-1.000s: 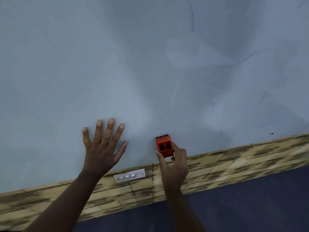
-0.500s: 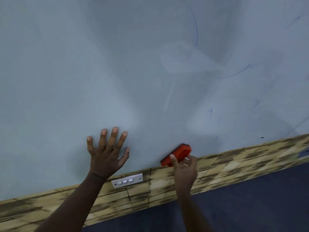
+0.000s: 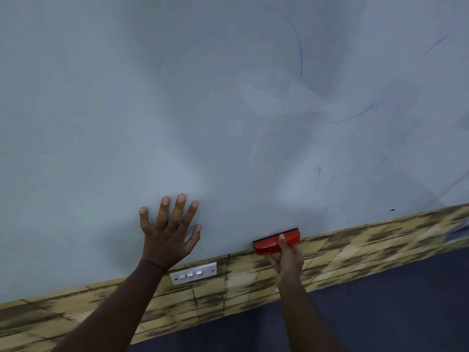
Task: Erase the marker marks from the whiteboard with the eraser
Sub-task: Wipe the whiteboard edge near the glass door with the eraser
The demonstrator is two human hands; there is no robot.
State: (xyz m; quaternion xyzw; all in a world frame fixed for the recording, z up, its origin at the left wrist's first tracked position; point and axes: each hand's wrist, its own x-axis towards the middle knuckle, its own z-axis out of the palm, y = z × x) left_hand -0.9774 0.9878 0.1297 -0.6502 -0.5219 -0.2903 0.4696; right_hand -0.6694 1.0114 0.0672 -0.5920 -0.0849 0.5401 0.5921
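The red eraser (image 3: 276,240) lies lengthwise along the whiteboard (image 3: 101,110) bottom edge, held in the right hand (image 3: 286,260) grip. The left hand (image 3: 168,235) rests splayed flat on the board. Faint blue marks (image 3: 352,116) sit up right; best to sweep there, pad pressed flat.

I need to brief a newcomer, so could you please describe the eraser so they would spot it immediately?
Follow the whiteboard down to its bottom edge, right of the spread left hand. The eraser lies there, gripped by the right hand. It is the only bright red thing.
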